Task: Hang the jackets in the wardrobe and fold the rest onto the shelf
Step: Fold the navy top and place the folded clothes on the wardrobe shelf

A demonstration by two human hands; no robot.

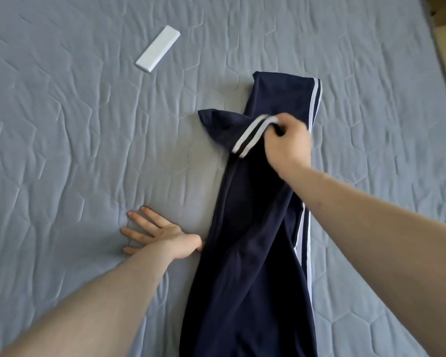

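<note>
the right hand [287, 144] pinches a striped fold of navy track pants [252, 228] lying on the bed [75, 124]; the left hand [157, 233] presses flat, fingers spread, just beside them. the pants' lower end runs out of frame.

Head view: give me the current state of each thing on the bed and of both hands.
Navy striped garment: lying lengthwise on the bed, partly folded, one striped end lifted.
Right hand: pinches the lifted striped end.
Left hand: fingers spread, flat on the quilt beside the garment.
White rectangular object: lying flat, untouched.
Grey-blue quilt: spread out, lightly wrinkled.
</note>
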